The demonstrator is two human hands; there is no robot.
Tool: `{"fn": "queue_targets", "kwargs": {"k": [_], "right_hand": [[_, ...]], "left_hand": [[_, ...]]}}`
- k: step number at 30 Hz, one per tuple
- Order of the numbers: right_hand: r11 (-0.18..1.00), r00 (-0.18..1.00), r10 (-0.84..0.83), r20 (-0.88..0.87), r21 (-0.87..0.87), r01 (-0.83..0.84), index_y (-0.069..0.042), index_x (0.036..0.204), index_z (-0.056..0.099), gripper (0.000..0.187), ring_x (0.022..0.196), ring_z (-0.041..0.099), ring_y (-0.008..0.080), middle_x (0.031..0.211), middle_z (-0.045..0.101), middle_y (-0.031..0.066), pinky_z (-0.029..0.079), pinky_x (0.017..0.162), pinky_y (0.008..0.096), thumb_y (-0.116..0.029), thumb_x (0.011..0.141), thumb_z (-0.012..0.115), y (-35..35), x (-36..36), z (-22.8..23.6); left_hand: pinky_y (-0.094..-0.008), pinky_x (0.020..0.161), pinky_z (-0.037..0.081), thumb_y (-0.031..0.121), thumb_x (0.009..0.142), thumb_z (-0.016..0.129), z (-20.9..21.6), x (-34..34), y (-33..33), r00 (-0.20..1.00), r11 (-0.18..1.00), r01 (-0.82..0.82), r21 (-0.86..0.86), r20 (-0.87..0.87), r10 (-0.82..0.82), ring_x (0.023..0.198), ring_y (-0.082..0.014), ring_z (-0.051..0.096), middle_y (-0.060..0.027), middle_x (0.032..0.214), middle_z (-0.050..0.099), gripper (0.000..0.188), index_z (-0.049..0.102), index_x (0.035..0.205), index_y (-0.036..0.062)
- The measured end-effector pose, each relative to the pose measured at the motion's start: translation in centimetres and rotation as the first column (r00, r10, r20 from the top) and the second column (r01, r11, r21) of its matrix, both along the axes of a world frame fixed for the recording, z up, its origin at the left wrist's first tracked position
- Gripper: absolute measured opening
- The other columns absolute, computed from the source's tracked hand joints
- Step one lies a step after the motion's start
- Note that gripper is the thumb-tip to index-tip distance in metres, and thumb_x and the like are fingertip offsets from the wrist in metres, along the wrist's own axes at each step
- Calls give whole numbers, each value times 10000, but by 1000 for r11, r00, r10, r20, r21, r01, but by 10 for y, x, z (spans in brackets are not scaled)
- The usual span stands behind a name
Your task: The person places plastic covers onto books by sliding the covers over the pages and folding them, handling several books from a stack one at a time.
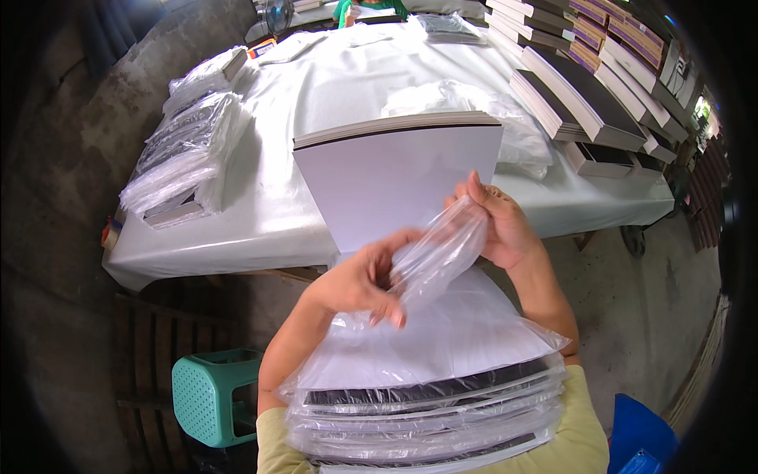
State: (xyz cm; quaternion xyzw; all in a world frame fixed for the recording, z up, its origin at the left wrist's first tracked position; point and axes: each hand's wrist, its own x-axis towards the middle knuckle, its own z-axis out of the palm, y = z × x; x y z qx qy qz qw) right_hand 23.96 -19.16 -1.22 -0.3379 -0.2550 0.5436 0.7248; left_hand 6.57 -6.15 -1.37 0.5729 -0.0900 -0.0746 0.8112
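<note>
A crumpled clear plastic bag [444, 254] is stretched between my two hands above my lap. My right hand [499, 223] pinches its upper end, thumb raised. At its lower end is my left hand [357, 278], fingers and thumb curved around the film and a little blurred. Behind them a thick white-faced stack of boards [395, 174] stands upright against the table edge, its dark and pale layers showing along the top. Below my hands, several plastic-wrapped flat boards [430, 395] lie piled on my lap, with a white sheet-like surface [442, 340] uppermost.
The table [316, 95] has a white cover. Plastic-wrapped bundles [185, 158] are piled at its left, loose clear plastic [521, 142] lies right of centre, and stacks of black-topped boards [584, 103] fill the right. A green stool [197, 399] stands lower left. Across the table is another person [371, 9].
</note>
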Motion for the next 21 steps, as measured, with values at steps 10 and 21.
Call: {"fn": "queue_targets", "kwargs": {"k": [10, 21], "right_hand": [[991, 993, -44, -113, 123, 58, -64, 940, 575, 370, 352, 278, 31, 594, 497, -12, 268, 295, 170, -404, 880, 441, -54, 68, -19], [675, 856, 421, 301, 526, -517, -70, 1244, 365, 642, 613, 486, 88, 927, 551, 85, 387, 459, 221, -397, 732, 575, -48, 29, -1]], "left_hand": [[-504, 911, 322, 154, 833, 539, -31, -68, 84, 980, 986, -129, -106, 138, 144, 975, -379, 530, -225, 1059, 546, 288, 531, 1088, 19], [-327, 668, 469, 351, 813, 565, -55, -28, 45, 904, 995, -63, 81, 427, 23, 745, -213, 584, -117, 910, 591, 494, 470, 1151, 3]]}}
